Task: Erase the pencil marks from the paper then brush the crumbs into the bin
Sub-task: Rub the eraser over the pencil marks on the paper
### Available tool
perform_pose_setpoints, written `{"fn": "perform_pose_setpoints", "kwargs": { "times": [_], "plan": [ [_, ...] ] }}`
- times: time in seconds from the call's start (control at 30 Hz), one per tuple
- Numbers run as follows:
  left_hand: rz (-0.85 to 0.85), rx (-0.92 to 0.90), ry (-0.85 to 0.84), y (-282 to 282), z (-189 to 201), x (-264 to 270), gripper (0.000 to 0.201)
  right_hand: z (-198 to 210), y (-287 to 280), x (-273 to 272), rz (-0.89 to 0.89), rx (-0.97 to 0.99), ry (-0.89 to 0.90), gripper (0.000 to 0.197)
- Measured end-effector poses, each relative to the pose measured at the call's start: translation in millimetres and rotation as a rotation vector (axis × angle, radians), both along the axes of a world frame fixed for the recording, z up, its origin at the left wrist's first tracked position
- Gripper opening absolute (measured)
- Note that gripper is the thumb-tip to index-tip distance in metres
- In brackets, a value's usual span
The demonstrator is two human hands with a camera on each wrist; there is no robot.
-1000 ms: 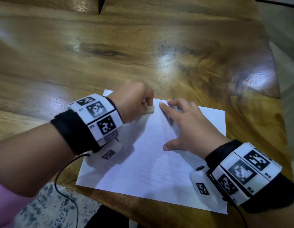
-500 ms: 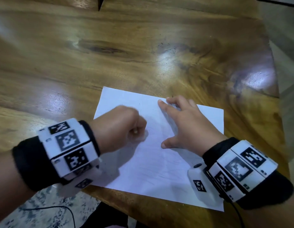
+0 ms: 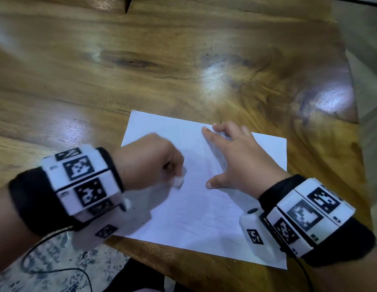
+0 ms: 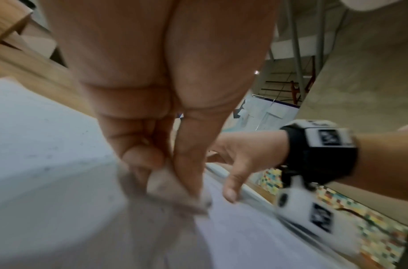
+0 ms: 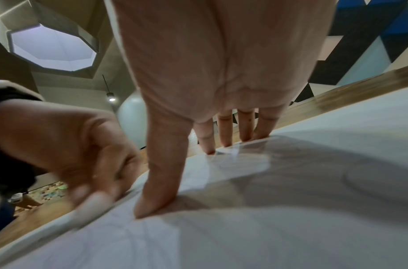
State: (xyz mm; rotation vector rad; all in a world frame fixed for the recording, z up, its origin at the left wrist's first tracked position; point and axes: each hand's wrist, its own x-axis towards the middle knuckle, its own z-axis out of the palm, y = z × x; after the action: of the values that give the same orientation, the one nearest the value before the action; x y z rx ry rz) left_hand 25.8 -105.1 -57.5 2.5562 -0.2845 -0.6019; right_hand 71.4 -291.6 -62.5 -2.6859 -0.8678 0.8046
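A white sheet of paper (image 3: 204, 224) with faint pencil lines lies on the wooden table (image 3: 162, 60). My left hand (image 3: 149, 161) pinches a small white eraser (image 3: 178, 182) and presses its tip on the sheet's left middle; in the left wrist view the eraser (image 4: 166, 185) sits between thumb and fingers, blurred by motion. My right hand (image 3: 236, 159) lies spread flat on the paper (image 5: 267, 227), fingertips near the far edge and thumb (image 5: 161, 182) pressed down, holding the sheet still. No bin is in view.
The table's near edge (image 3: 183, 264) runs just below the paper, with patterned floor (image 3: 46, 270) and a black cable (image 3: 57, 268) beyond it at lower left. The table's right edge (image 3: 352, 102) drops to the floor.
My left hand with the eraser came down from the paper's top edge toward me along the sheet's left half. The right hand stayed planted on the paper.
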Motion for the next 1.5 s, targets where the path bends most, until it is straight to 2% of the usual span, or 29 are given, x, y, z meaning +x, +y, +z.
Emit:
{"fn": "perform_pose_setpoints", "kwargs": {
  "times": [0.07,0.13,0.23,0.33,0.37,0.47,0.53,0.63,0.7,0.77,0.87,0.93,0.97,1.03,1.1,1.17,1.27,1.33,1.43,1.5],
  "plan": [
    [0.131,-0.003,-0.148,-7,0,20,0.003,0,0,0,0.000,-0.001,-0.003,0.111],
    [0.201,0.014,-0.217,-14,-3,30,0.006,0,1,0,-0.002,-0.002,-0.005,0.112],
    [0.089,-0.050,-0.224,-13,-7,15,0.012,0,0,0,-0.006,0.004,-0.001,0.112],
    [-0.077,-0.059,-0.025,-12,-7,-5,0.014,0,0,0,0.000,0.005,-0.001,0.112],
    [-0.084,-0.053,-0.023,-12,-8,-4,0.011,-1,0,0,0.000,0.006,-0.002,0.112],
    [0.034,-0.013,-0.198,-15,-7,17,0.002,-1,-1,1,-0.002,0.012,-0.004,0.112],
    [0.100,-0.008,-0.276,-15,-9,23,0.006,-2,-1,1,-0.001,0.010,-0.002,0.112],
    [-0.068,-0.086,-0.164,-11,-10,0,0.021,-1,-1,1,0.001,0.008,0.001,0.112],
    [-0.177,-0.072,0.000,-12,-9,-16,0.015,-1,-2,1,0.001,0.007,0.003,0.111],
    [-0.165,-0.060,0.043,-10,-9,-13,0.007,0,-1,0,0.004,0.004,0.005,0.111],
    [0.014,-0.009,-0.194,-9,-6,14,0.006,0,0,0,0.004,-0.004,0.001,0.111],
    [0.084,0.013,-0.274,-7,-8,20,0.016,0,0,0,0.001,-0.003,0.003,0.111],
    [0.040,-0.014,-0.266,-7,-8,15,0.023,0,0,0,-0.001,-0.001,0.005,0.111],
    [-0.122,-0.084,-0.129,-8,-4,-10,0.027,1,-1,0,-0.005,0.002,0.013,0.111],
    [-0.231,-0.082,0.038,-7,-4,-32,0.013,1,-1,0,-0.005,0.007,0.017,0.111],
    [-0.215,-0.087,0.019,-2,-7,-30,0.009,1,-1,0,0.000,0.009,0.011,0.111],
    [0.001,-0.046,-0.176,2,-5,-6,0.015,0,-1,0,0.001,0.001,0.004,0.110],
    [0.014,-0.038,-0.217,2,-7,-8,0.015,0,0,0,0.000,0.003,0.003,0.110],
    [-0.129,-0.103,-0.044,-1,-6,-39,0.016,0,-1,0,-0.012,0.013,0.012,0.110],
    [-0.154,-0.111,0.083,2,-7,-49,0.010,0,-1,0,-0.009,0.010,0.015,0.110]
  ]
}}
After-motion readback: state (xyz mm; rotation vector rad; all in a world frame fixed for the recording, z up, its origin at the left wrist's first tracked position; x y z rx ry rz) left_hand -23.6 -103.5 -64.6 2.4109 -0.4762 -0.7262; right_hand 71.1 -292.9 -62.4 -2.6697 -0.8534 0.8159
